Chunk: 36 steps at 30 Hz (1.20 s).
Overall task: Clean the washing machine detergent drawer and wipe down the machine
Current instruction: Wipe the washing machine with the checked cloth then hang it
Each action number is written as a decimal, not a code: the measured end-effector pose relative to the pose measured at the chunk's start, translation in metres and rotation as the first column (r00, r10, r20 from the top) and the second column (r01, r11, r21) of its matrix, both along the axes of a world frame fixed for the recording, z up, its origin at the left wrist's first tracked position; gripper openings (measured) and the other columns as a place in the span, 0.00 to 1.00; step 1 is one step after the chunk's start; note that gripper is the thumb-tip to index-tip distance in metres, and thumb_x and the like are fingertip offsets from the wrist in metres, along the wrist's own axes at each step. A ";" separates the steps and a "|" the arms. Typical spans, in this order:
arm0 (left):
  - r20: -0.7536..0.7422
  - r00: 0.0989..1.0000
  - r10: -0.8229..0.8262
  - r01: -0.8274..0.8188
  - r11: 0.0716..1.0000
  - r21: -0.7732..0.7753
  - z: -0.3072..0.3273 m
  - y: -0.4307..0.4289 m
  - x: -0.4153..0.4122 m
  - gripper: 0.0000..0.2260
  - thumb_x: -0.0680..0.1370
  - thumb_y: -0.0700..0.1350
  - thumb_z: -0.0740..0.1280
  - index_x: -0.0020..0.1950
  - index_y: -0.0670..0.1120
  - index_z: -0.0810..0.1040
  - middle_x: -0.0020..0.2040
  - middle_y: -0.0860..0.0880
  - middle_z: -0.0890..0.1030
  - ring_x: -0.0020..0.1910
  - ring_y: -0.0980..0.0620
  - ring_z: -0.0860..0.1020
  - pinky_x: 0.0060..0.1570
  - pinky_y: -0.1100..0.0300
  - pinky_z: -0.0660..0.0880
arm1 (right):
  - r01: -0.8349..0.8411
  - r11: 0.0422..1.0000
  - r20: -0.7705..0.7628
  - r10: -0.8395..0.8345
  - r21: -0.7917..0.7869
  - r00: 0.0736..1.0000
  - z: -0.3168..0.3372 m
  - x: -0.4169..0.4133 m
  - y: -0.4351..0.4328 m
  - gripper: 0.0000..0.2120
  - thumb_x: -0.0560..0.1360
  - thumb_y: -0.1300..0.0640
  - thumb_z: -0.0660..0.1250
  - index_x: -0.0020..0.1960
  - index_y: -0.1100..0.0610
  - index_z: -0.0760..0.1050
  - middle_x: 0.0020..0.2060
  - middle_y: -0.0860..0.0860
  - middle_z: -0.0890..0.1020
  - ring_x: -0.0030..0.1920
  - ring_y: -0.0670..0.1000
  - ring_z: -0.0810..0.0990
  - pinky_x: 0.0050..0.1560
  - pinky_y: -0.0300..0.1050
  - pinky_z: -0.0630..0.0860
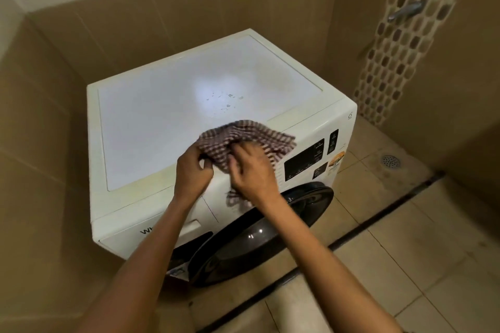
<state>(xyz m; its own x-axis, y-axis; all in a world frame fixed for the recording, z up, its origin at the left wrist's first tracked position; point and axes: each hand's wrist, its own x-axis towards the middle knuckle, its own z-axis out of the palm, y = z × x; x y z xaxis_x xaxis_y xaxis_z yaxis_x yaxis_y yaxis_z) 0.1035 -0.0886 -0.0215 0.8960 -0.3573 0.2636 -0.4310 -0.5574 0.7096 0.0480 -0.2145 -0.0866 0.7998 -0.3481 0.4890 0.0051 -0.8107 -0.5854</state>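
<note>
One white, box-shaped front-loading washing machine (167, 127) stands in a corner of tan tiled walls, its front turned toward the lower right of the view and its smooth, glossy top panel carrying a few small droplets near the middle. One crumpled cloth in a red-brown and white check weave (244, 138) lies bunched at the front edge of the top, its long axis running left to right along that edge, with one frayed end hanging down over the front panel. Both hands are on it: the left hand (192, 169) has its fingers curled closed around the cloth's left part, and the right hand (253, 167) is clenched over the middle, knuckles up. Just right of the hands sits one black glossy control panel (304, 161) with pale markings. Below the forearms, one round dark door (243, 240) with a shiny rim stands ajar. One round metal floor drain (391, 161) is set in the beige floor tiles, well apart from the machine.
</note>
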 end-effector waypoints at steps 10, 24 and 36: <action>0.103 0.995 0.007 -0.016 0.996 0.085 -0.005 -0.001 0.002 0.13 0.71 0.30 0.65 0.54 0.38 0.79 0.52 0.43 0.80 0.53 0.44 0.77 0.54 0.62 0.68 | -0.178 0.964 -0.219 0.133 -0.196 0.967 0.049 -0.005 -0.017 0.16 0.72 0.53 0.58 0.54 0.53 0.80 0.58 0.49 0.79 0.64 0.52 0.73 0.73 0.63 0.43; 0.098 0.995 0.023 -0.036 0.991 0.130 -0.004 -0.010 0.003 0.13 0.71 0.39 0.60 0.51 0.42 0.80 0.51 0.47 0.79 0.53 0.48 0.76 0.53 0.62 0.67 | 0.532 0.749 -0.183 -0.503 0.396 0.845 0.037 0.006 -0.171 0.21 0.75 0.54 0.61 0.68 0.50 0.71 0.75 0.51 0.58 0.77 0.54 0.46 0.72 0.68 0.44; 0.097 0.995 -0.028 0.004 0.972 0.236 -0.001 -0.012 -0.001 0.14 0.73 0.38 0.61 0.56 0.41 0.79 0.53 0.45 0.78 0.55 0.45 0.74 0.52 0.60 0.66 | 0.255 0.826 -0.011 -0.289 0.503 0.957 -0.010 -0.029 -0.083 0.29 0.73 0.36 0.46 0.73 0.44 0.54 0.76 0.46 0.45 0.75 0.53 0.35 0.71 0.62 0.40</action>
<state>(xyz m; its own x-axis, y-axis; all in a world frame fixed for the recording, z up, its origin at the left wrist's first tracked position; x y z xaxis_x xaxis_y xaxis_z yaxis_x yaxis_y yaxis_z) 0.1023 -0.1006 -0.0230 0.8635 -0.4337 0.2573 -0.5024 -0.6958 0.5133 0.0193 -0.2972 -0.0970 0.6100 -0.7557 0.2385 -0.1222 -0.3871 -0.9139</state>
